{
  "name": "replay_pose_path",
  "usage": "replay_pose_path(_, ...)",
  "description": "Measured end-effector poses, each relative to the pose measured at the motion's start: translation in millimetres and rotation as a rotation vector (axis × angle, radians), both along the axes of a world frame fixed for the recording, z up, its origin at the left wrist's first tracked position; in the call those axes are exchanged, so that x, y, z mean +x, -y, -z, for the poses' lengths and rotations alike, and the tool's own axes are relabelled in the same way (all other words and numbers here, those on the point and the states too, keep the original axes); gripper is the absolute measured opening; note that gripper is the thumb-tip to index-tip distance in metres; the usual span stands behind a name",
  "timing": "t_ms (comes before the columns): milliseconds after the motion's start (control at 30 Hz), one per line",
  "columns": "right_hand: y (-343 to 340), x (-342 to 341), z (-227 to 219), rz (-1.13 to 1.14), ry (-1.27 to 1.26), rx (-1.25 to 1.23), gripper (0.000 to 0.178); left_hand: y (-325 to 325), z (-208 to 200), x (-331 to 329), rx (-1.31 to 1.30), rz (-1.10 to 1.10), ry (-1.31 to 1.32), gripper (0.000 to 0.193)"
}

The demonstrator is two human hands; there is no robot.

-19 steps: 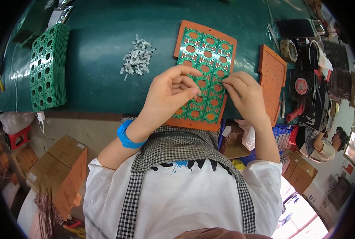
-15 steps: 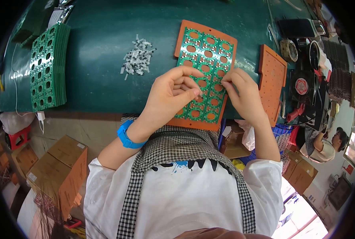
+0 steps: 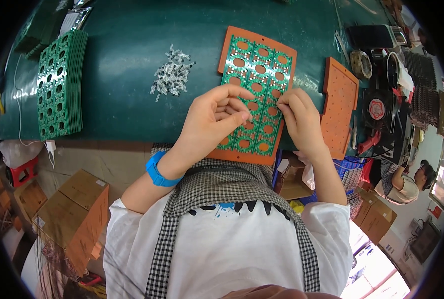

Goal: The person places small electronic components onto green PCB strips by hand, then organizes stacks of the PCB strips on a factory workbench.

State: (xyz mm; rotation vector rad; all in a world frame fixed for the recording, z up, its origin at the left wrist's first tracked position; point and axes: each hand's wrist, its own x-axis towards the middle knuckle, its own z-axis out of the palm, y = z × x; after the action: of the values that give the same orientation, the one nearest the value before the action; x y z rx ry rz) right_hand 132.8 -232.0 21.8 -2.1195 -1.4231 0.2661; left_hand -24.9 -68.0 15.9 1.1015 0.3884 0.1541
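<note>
A green circuit board panel (image 3: pixel 259 68) with rows of oval holes lies on an orange tray (image 3: pixel 235 34) at the table's near edge. My left hand (image 3: pixel 213 112) hovers over the panel's left side, its fingers curled and thumb near the fingertips; what they hold, if anything, is too small to name. At the panel's right edge, my right hand (image 3: pixel 302 117) pinches its thumb and fingertips together close to the board. Anything between those fingertips is hidden. To the left of the tray is a loose pile of small clear pieces with dark ends (image 3: pixel 171 74).
A tall stack of green circuit boards (image 3: pixel 61 84) stands at the left. A second orange tray (image 3: pixel 339 104) with small holes lies to the right, beside a tape roll (image 3: pixel 361 63) and a red-handled tool (image 3: pixel 369 141). Cardboard boxes (image 3: pixel 72 204) sit below left. Another person (image 3: pixel 404 184) is at far right.
My right wrist and forearm have shifted slightly left, with the fingertips still at the panel's right edge. My left hand has hardly moved.
</note>
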Motion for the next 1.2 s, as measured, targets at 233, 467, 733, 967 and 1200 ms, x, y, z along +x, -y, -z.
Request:
replay_pose_path(233,5,-9,9,0.065,0.094,0.05,0.013,2,-2,-2,0.021,-0.003,0.005,0.026)
replay_pose_path(467,12,-18,12,-0.011,0.396,0.106,0.03,4,-5,-2,-0.026,-0.015,0.032,0.027)
replay_pose_path(733,14,-42,-9,-0.176,0.446,0.331,0.035,10,-8,-3,-0.055,0.143,0.017,0.031)
replay_pose_path(967,15,-38,-16,0.172,-0.417,0.232,0.012,16,-9,-5,0.408,-0.049,0.044,0.031)
replay_pose_path(1200,16,-23,-9,0.008,-0.1,-0.017,0.011,-54,26,-19,1.549,-0.428,-0.345,0.027)
